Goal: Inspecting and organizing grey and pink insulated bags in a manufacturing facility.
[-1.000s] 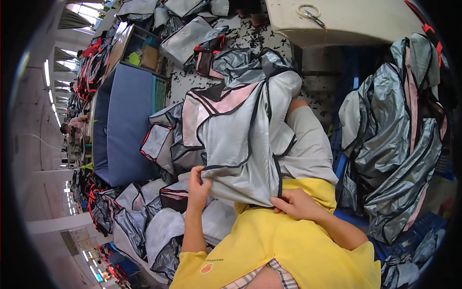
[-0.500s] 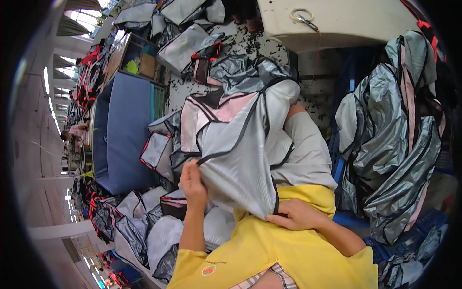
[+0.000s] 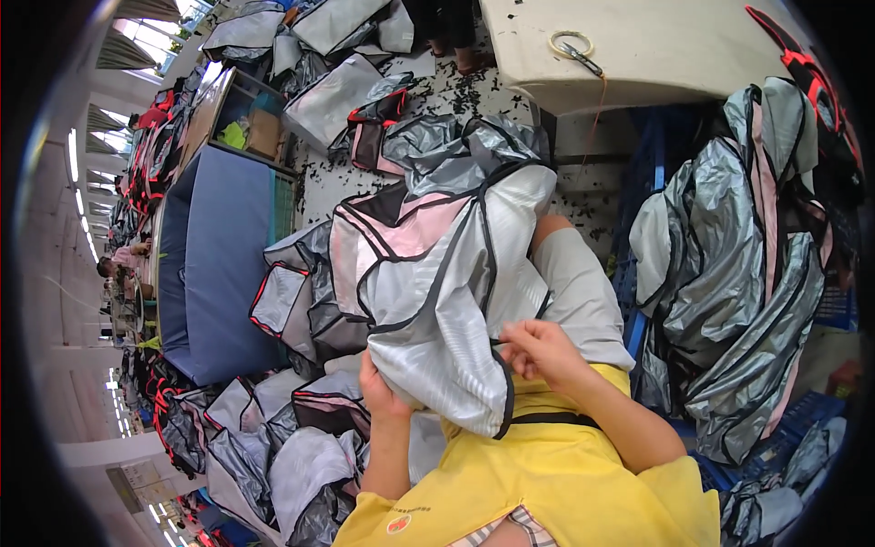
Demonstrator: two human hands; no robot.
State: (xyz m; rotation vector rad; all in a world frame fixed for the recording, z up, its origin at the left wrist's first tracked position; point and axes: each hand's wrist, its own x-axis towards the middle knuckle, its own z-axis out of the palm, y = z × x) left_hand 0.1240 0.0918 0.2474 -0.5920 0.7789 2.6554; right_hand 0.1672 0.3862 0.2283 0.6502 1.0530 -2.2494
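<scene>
A silver-grey sewn fabric piece [image 3: 437, 305] with black edging and pink panels lies over my lap, its shiny folds trailing forward. My left hand [image 3: 385, 394] is closed on its left edge, the thumb up along the cloth and the other fingers partly hidden under it. On the piece's right side, my right hand [image 3: 547, 356] is raised a little, fingertips drawn together by a short dark bit of edging. Whatever lies between those fingertips is too small to make out. A rounded, black-bound corner of the piece hangs down onto my yellow shirt [image 3: 547, 456].
More silver pieces [image 3: 738, 264] hang over a blue crate [image 3: 649, 182] on the right. Heaped pieces [image 3: 310, 465] lie at left, beside a blue padded panel [image 3: 219, 264]. A pale table [image 3: 656, 55] holds thread snips [image 3: 581, 59] and a tape roll [image 3: 558, 38]. Dark scraps litter the floor.
My right hand has let go of the lower corner and moved up along the right edge. My left hand has come lower, and the stretched cloth has gone slack and folded.
</scene>
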